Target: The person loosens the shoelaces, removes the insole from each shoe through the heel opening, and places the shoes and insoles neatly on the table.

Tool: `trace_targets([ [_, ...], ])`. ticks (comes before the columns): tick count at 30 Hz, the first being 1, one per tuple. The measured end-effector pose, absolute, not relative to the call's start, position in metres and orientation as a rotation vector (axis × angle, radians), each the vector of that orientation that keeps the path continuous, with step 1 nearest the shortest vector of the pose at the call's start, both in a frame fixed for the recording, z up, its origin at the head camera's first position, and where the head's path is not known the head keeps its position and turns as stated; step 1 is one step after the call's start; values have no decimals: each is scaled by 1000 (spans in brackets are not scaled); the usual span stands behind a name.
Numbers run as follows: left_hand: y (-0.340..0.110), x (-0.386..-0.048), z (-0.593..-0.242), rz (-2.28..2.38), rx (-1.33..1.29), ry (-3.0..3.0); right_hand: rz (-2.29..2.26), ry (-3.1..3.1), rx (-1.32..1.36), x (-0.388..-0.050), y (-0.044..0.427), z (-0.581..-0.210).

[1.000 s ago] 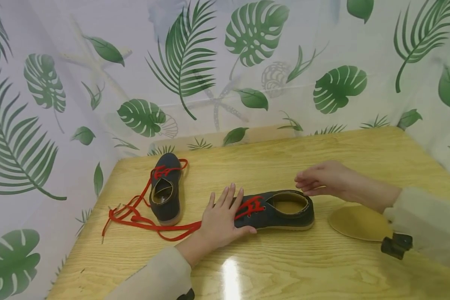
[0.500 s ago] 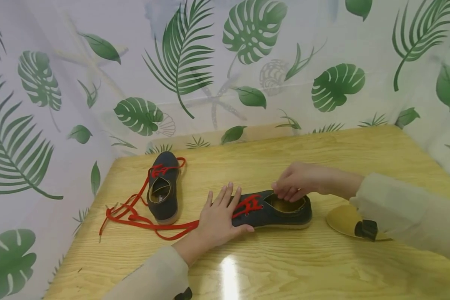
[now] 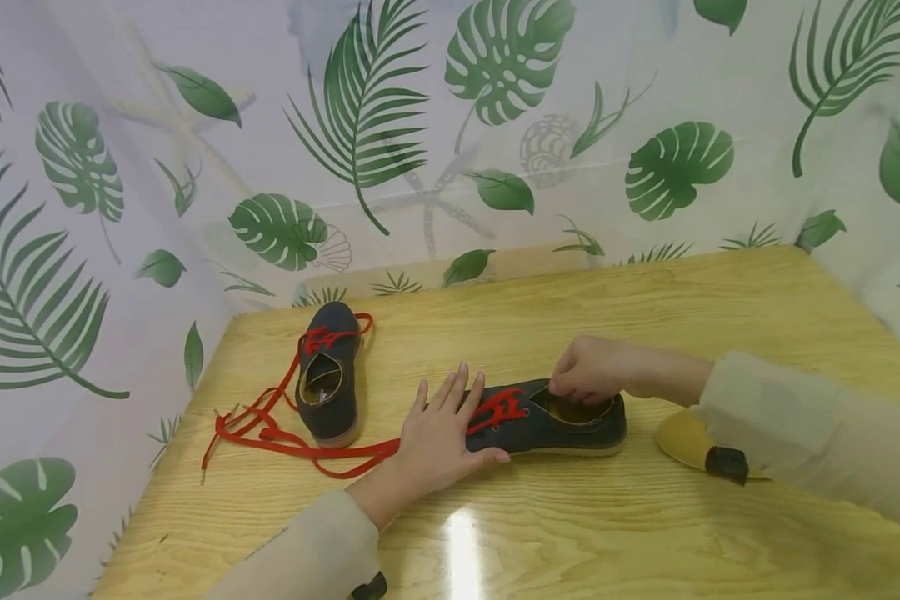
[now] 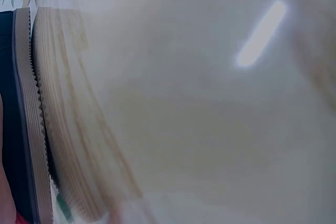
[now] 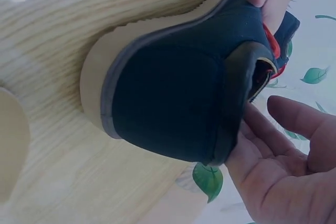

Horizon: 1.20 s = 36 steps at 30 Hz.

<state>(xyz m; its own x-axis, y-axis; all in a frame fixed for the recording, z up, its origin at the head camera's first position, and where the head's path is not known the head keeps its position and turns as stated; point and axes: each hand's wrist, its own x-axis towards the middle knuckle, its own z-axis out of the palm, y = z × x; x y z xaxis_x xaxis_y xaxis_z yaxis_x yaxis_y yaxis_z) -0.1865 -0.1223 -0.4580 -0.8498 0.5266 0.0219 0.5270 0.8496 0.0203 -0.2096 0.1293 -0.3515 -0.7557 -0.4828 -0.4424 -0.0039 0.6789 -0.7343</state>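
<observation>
A dark navy lace-up shoe [image 3: 555, 437] with red laces lies with its toe to the left. Spread flat over its toe end is my left hand [image 3: 438, 437], pressing it to the table. My right hand [image 3: 592, 367] reaches down to the shoe's opening. In the right wrist view, the right fingers [image 5: 265, 140] go in past the heel collar while the thumb stands apart; their tips are hidden. A second navy shoe [image 3: 337, 421] stands at the left. On the table at the right lies a flat tan insole [image 3: 678, 437], partly covered by the right sleeve.
Long red laces [image 3: 277, 450] trail over the wooden table [image 3: 570, 533] at the left, around the second shoe. A leaf-print cloth [image 3: 405, 208] hangs behind the table and along its sides. Black wrist straps show on both sleeves.
My right hand has moved left from behind the shoe's heel and down into its opening. The right sleeve now covers more of the insole. My left hand has stayed on the shoe.
</observation>
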Motion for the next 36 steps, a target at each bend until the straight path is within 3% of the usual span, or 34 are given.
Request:
trace_targets([
  [36, -124, -187, -462, -13, -880, -2961, -826, 2357, -465, -208, 126, -372],
])
